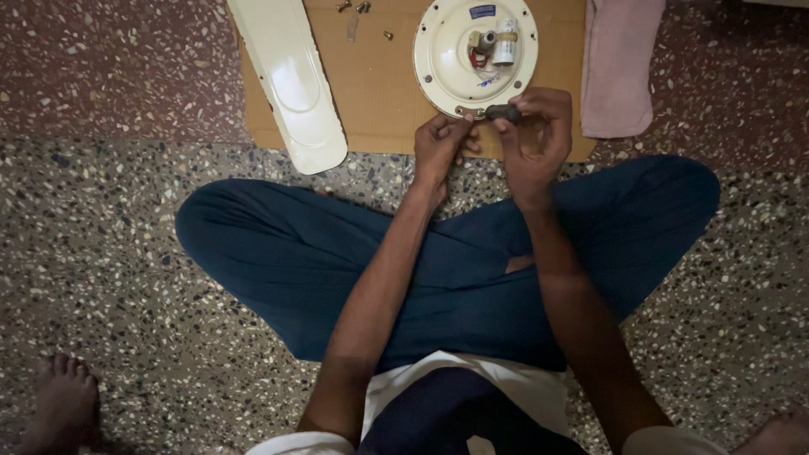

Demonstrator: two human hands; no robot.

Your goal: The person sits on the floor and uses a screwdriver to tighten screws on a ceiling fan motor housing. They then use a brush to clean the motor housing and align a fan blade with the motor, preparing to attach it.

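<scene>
So far the fan is plainly in pieces: the round cream motor housing lies open-side up on a sheet of brown cardboard on the speckled floor, its wiring and a small white cylindrical part exposed at the centre, and one detached cream fan blade lies beside it to the left, apart from the housing. A few loose screws sit at the far edge of the cardboard, so I judge that fasteners are out and refitting, if that is the aim, is not done. The person sits cross-legged with both hands at the near rim of the housing. The right hand has its grip pinched shut on a small dark object, held right against the rim; what exactly it is I cannot tell. The left hand has its fingers curled together at the rim just beside that object, seemingly steadying it or the edge. A folded pink cloth lies to the right, untouched. Another person's bare foot shows at the lower left.
</scene>
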